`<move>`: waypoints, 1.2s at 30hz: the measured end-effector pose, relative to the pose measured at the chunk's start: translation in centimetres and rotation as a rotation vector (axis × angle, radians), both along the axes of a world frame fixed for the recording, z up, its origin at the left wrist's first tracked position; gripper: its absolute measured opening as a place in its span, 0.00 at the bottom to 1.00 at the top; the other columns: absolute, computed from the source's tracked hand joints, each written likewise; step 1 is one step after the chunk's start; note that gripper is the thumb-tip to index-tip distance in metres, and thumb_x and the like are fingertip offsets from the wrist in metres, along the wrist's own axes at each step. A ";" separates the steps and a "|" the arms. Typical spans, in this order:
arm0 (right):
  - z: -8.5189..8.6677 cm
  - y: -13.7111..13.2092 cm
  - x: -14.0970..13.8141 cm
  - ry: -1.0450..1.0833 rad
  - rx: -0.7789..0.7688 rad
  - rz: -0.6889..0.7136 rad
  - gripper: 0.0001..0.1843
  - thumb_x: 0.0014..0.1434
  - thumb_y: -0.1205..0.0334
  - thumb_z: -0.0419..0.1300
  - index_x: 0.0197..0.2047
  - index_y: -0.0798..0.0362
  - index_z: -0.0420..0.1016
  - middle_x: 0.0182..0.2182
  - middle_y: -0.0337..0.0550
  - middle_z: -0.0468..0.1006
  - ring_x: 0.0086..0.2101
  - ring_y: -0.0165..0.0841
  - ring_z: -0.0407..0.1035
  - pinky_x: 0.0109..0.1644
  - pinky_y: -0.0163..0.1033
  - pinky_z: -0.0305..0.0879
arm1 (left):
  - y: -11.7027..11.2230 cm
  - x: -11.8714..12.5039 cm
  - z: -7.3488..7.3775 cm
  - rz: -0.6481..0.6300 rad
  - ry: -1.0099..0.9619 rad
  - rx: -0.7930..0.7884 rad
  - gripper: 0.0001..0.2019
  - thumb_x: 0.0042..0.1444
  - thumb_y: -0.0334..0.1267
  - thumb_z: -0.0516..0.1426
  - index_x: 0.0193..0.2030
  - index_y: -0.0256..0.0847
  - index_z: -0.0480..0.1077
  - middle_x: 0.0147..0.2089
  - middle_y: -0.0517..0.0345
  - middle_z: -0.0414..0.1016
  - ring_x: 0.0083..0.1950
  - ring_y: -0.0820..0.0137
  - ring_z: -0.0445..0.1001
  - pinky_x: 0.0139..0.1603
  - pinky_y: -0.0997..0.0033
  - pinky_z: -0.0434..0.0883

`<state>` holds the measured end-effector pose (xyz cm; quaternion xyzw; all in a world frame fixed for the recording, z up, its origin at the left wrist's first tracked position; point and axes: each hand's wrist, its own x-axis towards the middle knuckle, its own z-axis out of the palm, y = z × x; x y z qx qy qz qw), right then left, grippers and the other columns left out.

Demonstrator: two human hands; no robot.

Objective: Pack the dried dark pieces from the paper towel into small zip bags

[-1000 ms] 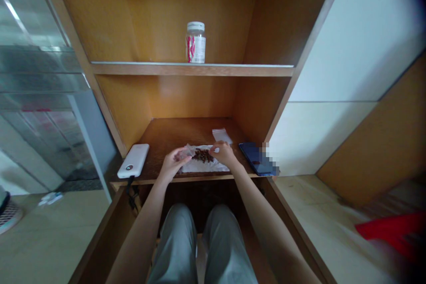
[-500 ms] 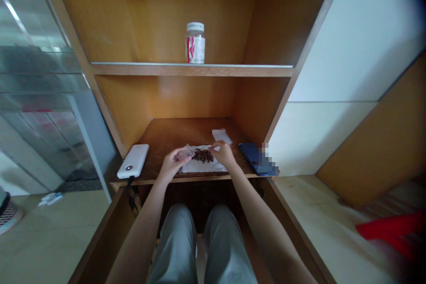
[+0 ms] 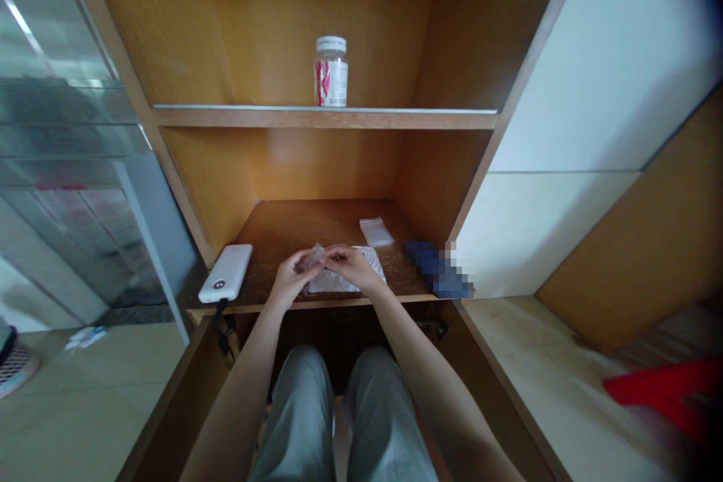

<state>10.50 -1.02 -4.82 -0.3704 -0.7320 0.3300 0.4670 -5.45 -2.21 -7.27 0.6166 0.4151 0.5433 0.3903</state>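
My left hand (image 3: 289, 279) is closed round a small clear plastic bag (image 3: 312, 259) above the left side of a white paper sheet (image 3: 371, 262). My right hand (image 3: 351, 268) is over the sheet, its fingertips pinched together right at the bag's edge. What those fingertips hold is too small to make out. A few of the small dark reddish-brown pieces (image 3: 340, 257) show by the right hand; the rest of their pile is hidden behind it.
A second clear zip bag (image 3: 376, 232) lies behind the sheet. A white power bank (image 3: 227, 273) with a black cable is on the left, a dark phone (image 3: 437, 269) on the right. A white-capped bottle (image 3: 331, 74) stands on the upper shelf (image 3: 395, 119).
My right hand has moved left from the right side of the pile to the bag, and now covers most of the pieces. My left hand stays in place with the bag.
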 end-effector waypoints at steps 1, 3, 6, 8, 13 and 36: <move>-0.1 0.0 0.0 0.006 -0.014 0.005 0.04 0.50 0.62 0.58 0.26 0.50 0.73 0.32 0.38 0.78 0.37 0.29 0.71 0.44 0.33 0.64 | 0.0 0.0 0.0 0.004 0.009 -0.001 0.22 0.42 0.42 0.62 0.45 0.37 0.69 0.46 0.49 0.73 0.45 0.65 0.71 0.45 0.66 0.67; -0.3 0.3 0.1 0.035 -0.058 -0.009 0.04 0.50 0.62 0.58 0.26 0.51 0.73 0.31 0.38 0.78 0.35 0.29 0.71 0.42 0.33 0.64 | 0.0 -0.1 -0.1 0.027 0.027 -0.007 0.23 0.41 0.42 0.62 0.46 0.37 0.68 0.43 0.50 0.74 0.41 0.66 0.72 0.41 0.68 0.68; -0.6 0.6 0.0 0.111 -0.115 -0.044 0.05 0.48 0.61 0.58 0.28 0.52 0.72 0.30 0.39 0.77 0.34 0.29 0.71 0.41 0.34 0.65 | 0.1 -0.1 -0.1 0.055 0.015 -0.021 0.24 0.42 0.43 0.62 0.47 0.37 0.66 0.40 0.52 0.74 0.38 0.68 0.72 0.38 0.70 0.68; -0.8 0.7 -0.1 0.173 -0.171 -0.037 0.06 0.47 0.60 0.59 0.28 0.53 0.71 0.30 0.39 0.77 0.33 0.29 0.72 0.39 0.34 0.66 | 0.1 -0.1 -0.1 0.063 -0.016 -0.020 0.24 0.43 0.43 0.61 0.47 0.38 0.66 0.41 0.52 0.74 0.40 0.68 0.72 0.40 0.70 0.68; -1.0 0.3 -0.4 0.432 -0.363 0.009 0.10 0.48 0.55 0.58 0.29 0.53 0.68 0.28 0.39 0.74 0.27 0.30 0.72 0.30 0.35 0.69 | 0.2 -0.3 -0.1 0.110 -0.093 -0.037 0.18 0.46 0.46 0.59 0.41 0.37 0.70 0.39 0.52 0.75 0.40 0.68 0.72 0.41 0.70 0.67; -3.4 -0.2 -3.1 0.545 -0.333 0.112 0.12 0.43 0.54 0.63 0.27 0.54 0.72 0.22 0.37 0.73 0.23 0.27 0.66 0.28 0.33 0.62 | -0.3 -0.3 0.4 -0.015 -0.175 -0.122 0.17 0.42 0.45 0.62 0.36 0.36 0.71 0.34 0.54 0.75 0.31 0.71 0.72 0.33 0.73 0.68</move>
